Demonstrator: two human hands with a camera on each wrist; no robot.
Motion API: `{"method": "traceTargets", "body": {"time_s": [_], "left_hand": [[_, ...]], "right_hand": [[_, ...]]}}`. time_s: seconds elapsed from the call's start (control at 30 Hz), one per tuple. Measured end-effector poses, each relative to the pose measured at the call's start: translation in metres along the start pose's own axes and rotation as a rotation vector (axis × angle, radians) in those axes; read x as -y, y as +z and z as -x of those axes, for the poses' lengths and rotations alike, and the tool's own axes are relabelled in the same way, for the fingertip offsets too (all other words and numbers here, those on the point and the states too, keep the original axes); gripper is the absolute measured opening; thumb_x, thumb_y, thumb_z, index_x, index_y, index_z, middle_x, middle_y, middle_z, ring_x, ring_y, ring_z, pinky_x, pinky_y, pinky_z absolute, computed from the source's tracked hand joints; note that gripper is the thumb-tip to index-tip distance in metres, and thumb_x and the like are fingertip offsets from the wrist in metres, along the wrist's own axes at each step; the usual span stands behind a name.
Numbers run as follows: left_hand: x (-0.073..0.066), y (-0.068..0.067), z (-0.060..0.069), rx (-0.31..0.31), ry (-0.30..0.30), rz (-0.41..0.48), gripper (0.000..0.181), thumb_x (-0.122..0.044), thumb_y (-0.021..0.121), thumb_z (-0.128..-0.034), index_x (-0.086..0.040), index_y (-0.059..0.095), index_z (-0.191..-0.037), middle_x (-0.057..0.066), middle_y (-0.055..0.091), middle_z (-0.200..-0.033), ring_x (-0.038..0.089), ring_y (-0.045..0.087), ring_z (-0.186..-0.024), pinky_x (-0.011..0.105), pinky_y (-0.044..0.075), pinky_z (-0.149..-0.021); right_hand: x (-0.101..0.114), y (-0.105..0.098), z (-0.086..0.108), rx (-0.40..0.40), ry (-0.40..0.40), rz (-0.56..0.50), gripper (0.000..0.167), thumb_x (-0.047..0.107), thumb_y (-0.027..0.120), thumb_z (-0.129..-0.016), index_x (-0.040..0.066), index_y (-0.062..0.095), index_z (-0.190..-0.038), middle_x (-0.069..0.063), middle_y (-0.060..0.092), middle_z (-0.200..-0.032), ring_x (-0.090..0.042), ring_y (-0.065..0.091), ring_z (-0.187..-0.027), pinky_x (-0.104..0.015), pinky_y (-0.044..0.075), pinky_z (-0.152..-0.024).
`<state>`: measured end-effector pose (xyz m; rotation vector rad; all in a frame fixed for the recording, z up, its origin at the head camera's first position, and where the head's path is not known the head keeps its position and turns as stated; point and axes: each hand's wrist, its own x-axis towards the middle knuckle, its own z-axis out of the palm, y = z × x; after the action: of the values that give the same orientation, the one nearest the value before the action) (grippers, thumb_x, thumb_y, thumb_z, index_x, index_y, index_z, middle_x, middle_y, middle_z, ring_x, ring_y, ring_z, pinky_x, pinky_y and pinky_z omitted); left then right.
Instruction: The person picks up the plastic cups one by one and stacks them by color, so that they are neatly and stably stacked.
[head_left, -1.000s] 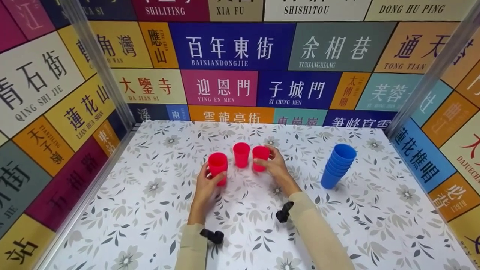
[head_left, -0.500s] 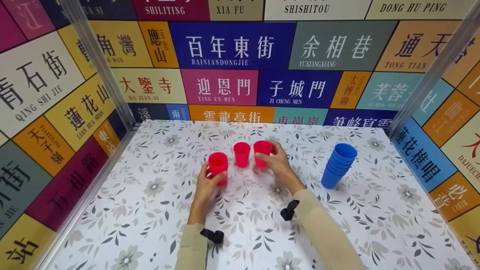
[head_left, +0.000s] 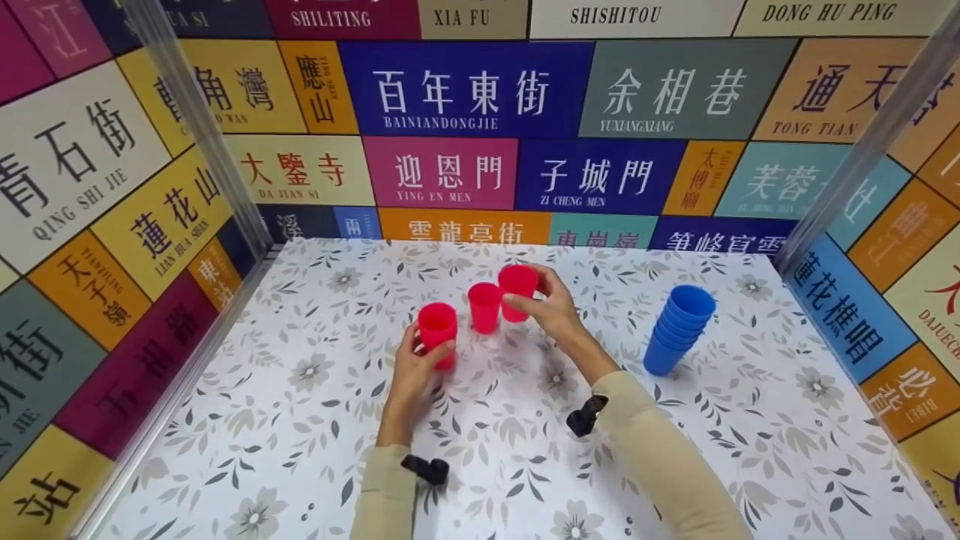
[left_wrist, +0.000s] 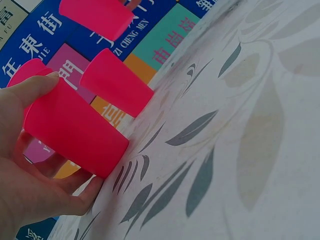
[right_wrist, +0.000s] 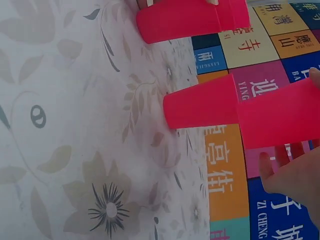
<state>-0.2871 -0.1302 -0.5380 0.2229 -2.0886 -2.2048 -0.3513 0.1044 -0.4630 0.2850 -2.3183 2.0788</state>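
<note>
My left hand (head_left: 411, 371) grips red plastic cups (head_left: 437, 328) standing on the table; a second rim in the left wrist view suggests nested cups (left_wrist: 75, 125). My right hand (head_left: 556, 304) holds another red cup (head_left: 517, 291) between thumb and fingers, raised off the table. Between the hands a single red cup (head_left: 484, 309) stands upright. In the right wrist view, the base of the raised cup (right_wrist: 280, 117) is close to the rim of the standing cup (right_wrist: 202, 105); whether they touch I cannot tell.
A stack of several blue cups (head_left: 670, 345) stands on the right side of the table. Flowered white paper covers the table (head_left: 262, 420). Panels printed with street names (head_left: 465, 90) wall the back and both sides, with clear strips at the corners.
My right hand has lifted its red cup from the table and brought it up and left, close to the middle cup. The left hand and its cups stay in place.
</note>
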Motion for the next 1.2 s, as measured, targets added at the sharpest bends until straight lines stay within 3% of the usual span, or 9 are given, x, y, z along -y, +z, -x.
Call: {"method": "traceTargets", "body": {"time_s": [0.27,0.5,0.67,0.83,1.0,1.2], "left_hand": [[0.002,0.000,-0.001,-0.013,0.048,-0.017,0.072,-0.016,0.077,-0.0851,-0.016,0.044,-0.149,0.017,0.058,-0.134,0.027,0.060,-0.110,0.030,0.054,-0.088],[0.003,-0.001,0.000,-0.009,0.052,-0.020,0.072,-0.017,0.077,-0.0864,-0.015,0.043,-0.150,0.018,0.057,-0.136,0.027,0.060,-0.110,0.031,0.053,-0.089],[0.001,-0.002,-0.001,0.000,0.051,-0.034,0.071,-0.012,0.075,-0.0873,-0.011,0.042,-0.150,0.022,0.056,-0.138,0.030,0.060,-0.113,0.038,0.055,-0.091],[-0.013,-0.001,0.007,0.009,0.041,-0.032,0.067,-0.010,0.072,-0.0887,-0.009,0.043,-0.149,0.023,0.056,-0.138,0.034,0.059,-0.115,0.048,0.054,-0.097],[-0.004,-0.001,0.002,0.008,0.059,-0.014,0.066,-0.010,0.071,-0.0890,-0.011,0.043,-0.149,0.022,0.055,-0.139,0.034,0.059,-0.117,0.052,0.054,-0.098],[0.001,0.000,-0.001,0.001,0.096,-0.026,0.065,-0.010,0.071,-0.0884,-0.013,0.045,-0.148,0.020,0.056,-0.138,0.035,0.059,-0.120,0.043,0.056,-0.094]], "right_hand": [[0.019,0.011,0.001,0.042,-0.038,-0.038,0.065,0.016,0.079,-0.084,0.010,0.050,-0.142,-0.013,0.057,-0.133,-0.025,0.052,-0.122,-0.022,0.055,-0.081],[0.034,0.024,0.002,0.060,-0.085,-0.042,0.064,0.012,0.079,-0.084,0.008,0.052,-0.141,-0.015,0.059,-0.131,-0.026,0.055,-0.119,-0.020,0.055,-0.082],[0.043,0.036,0.004,0.073,-0.093,-0.034,0.063,0.014,0.080,-0.083,0.010,0.054,-0.141,-0.013,0.061,-0.129,-0.025,0.057,-0.118,-0.021,0.056,-0.082],[0.054,0.050,0.008,0.109,-0.119,-0.064,0.065,0.013,0.081,-0.083,0.009,0.053,-0.141,-0.013,0.062,-0.129,-0.023,0.058,-0.117,-0.024,0.057,-0.086],[0.062,0.063,0.010,0.148,-0.124,-0.042,0.067,0.016,0.081,-0.083,0.011,0.052,-0.143,-0.013,0.061,-0.130,-0.026,0.061,-0.114,-0.027,0.057,-0.090],[0.066,0.076,0.011,0.192,-0.144,0.000,0.070,0.017,0.082,-0.082,0.014,0.051,-0.145,-0.013,0.061,-0.131,-0.029,0.060,-0.108,-0.025,0.056,-0.082]]}}
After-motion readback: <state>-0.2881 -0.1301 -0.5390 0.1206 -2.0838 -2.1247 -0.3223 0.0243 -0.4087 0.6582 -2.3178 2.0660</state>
